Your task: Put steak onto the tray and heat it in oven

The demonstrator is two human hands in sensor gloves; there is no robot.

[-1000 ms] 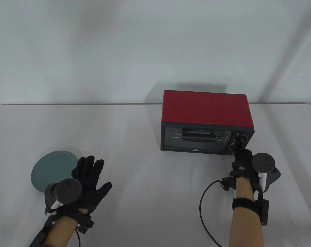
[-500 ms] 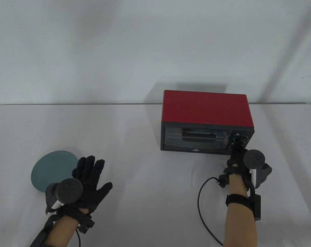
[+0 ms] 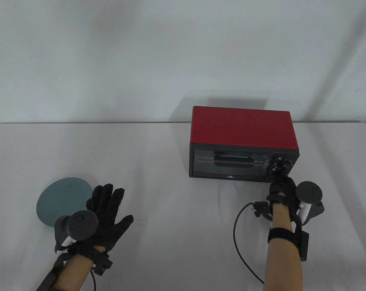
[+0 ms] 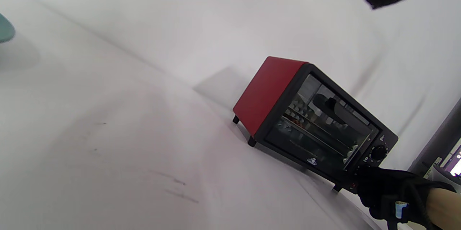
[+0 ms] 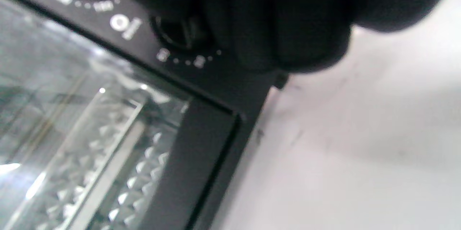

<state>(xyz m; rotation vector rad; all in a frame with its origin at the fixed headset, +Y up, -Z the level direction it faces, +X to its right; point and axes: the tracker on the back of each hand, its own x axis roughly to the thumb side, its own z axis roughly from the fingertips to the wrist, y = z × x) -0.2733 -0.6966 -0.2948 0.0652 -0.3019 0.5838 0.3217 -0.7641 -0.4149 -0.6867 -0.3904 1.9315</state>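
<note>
Heating step: oven (image 3: 243, 142), door closed, near worktop's far right edge. Right hand (image 3: 282, 189) curled at lower knob (image 5: 180, 32); pinch unclear. Left hand (image 3: 105, 212) flat, released. Steak unseen. Next: turn knob.

Table view: set high at the near edge, looking down and forward across the white surface (image 3: 158, 151) to the back wall; the red toaster oven (image 3: 243, 128) is seen at middle distance.

Left wrist view: set low, strongly tilted, facing across the surface toward the oven's glass door (image 4: 318, 131).

Right wrist view: held very close to the oven's control panel (image 5: 151, 48), blurred.

The oven front is shared by all three.
</note>
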